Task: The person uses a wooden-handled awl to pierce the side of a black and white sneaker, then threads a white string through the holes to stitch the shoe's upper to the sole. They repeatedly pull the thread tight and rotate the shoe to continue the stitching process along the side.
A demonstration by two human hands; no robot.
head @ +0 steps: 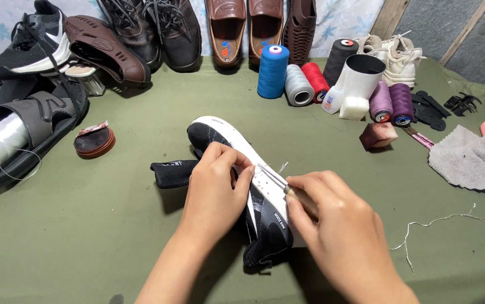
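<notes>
The black-and-white sneaker (254,191) is gripped by the left hand (215,188) while a metal awl (276,179), held by the right hand (332,225) at 4 o'clock, could be slipped into the fingers (242,177).

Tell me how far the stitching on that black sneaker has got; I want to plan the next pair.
Done: hard to judge; no finished seam shows. In hand: the left hand steadies the black sneaker on its side, the right hand drives a metal awl into the white sole edge, thread trailing. Left: most of the sole rim shows no stitches.
</notes>
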